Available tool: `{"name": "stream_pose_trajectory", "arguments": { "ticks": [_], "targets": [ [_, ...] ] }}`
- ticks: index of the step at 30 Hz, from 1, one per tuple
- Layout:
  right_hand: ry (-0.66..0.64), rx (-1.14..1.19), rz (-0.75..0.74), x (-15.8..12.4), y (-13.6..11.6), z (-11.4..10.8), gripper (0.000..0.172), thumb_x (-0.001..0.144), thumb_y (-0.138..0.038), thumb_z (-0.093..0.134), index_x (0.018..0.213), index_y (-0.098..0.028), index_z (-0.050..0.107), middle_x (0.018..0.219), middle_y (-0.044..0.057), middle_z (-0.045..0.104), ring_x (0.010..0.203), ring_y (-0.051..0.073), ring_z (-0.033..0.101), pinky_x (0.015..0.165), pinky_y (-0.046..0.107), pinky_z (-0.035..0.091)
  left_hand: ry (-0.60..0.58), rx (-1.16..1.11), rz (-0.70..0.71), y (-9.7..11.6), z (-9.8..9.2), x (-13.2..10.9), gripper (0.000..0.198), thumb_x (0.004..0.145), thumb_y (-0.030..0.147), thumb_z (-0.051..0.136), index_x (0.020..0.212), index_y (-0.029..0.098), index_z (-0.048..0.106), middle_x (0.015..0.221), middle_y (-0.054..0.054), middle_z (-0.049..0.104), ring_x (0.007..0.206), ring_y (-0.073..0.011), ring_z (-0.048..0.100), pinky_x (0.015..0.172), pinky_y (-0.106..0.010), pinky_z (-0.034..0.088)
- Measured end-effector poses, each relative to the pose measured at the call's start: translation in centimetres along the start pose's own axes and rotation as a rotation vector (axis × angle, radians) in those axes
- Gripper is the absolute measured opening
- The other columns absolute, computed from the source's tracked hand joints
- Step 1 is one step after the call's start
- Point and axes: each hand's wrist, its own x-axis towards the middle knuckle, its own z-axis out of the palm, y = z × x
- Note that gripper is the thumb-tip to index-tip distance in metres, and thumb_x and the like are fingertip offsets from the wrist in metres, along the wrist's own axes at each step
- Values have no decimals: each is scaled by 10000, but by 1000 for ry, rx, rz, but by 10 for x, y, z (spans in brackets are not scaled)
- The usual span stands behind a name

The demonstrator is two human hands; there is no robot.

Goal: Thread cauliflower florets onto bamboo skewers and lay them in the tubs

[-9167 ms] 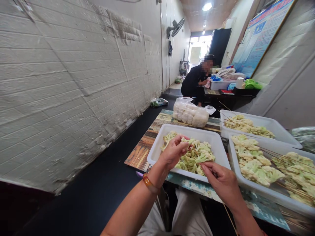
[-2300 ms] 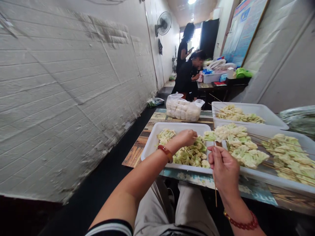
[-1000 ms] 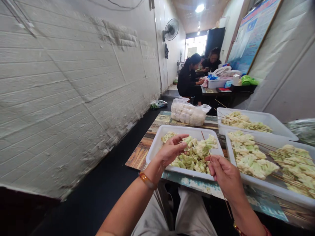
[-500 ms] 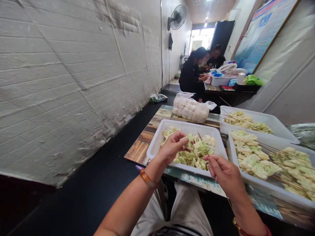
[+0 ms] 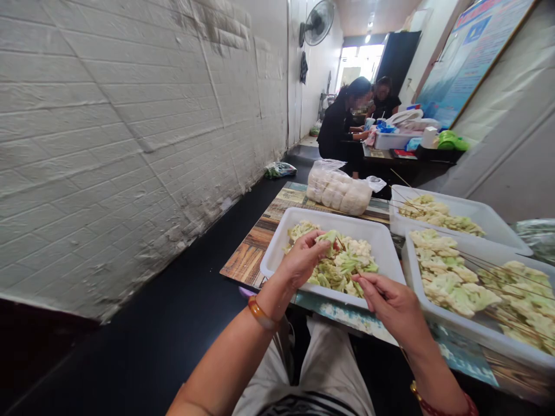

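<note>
My left hand (image 5: pixel 303 260) pinches a pale green cauliflower floret (image 5: pixel 327 237) over a white tray (image 5: pixel 277 254) of loose florets. My right hand (image 5: pixel 392 303) is closed on a thin bamboo skewer (image 5: pixel 347 257) whose tip points up toward that floret. Several florets sit threaded along the skewer between the two hands. An orange bangle is on my left wrist and a red bead bracelet on my right.
Two more white trays (image 5: pixel 455 320) (image 5: pixel 485 214) on the right hold skewered cauliflower. A plastic bag of white rounds (image 5: pixel 338 193) lies behind. A white brick wall runs along the left. Two people sit at a far table (image 5: pixel 403 159).
The skewer has slid further into the florets and points lower. My left hand has brought a floret up against its tip. Earlier, a standing person at the far table sat down.
</note>
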Motion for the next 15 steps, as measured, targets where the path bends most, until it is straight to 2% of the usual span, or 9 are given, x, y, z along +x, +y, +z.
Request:
{"name": "stream_pose_trajectory", "arguments": {
  "ticks": [6,10,15],
  "targets": [
    [-27,39,13,0,6,-2,326,884,-442,522,904,-183,720,473,-37,510,432,111,483,432,216,370,18,11,8,0,-1,0,316,637,300,771,874,141,635,734,-30,643,694,-120,577,616,-220,404],
    [-23,32,19,-2,10,-2,315,880,-427,534,953,-188,726,481,-32,524,444,116,495,431,215,376,30,29,7,-1,-3,0,311,634,320,772,837,127,637,724,-29,634,665,-106,563,582,-209,380],
    [15,34,-18,-3,8,0,290,854,-429,565,901,-210,750,476,-21,537,408,120,471,384,218,348,17,28,23,-3,-6,2,309,655,352,755,820,125,627,696,-23,621,632,-94,540,557,-199,364]
  ]
}}
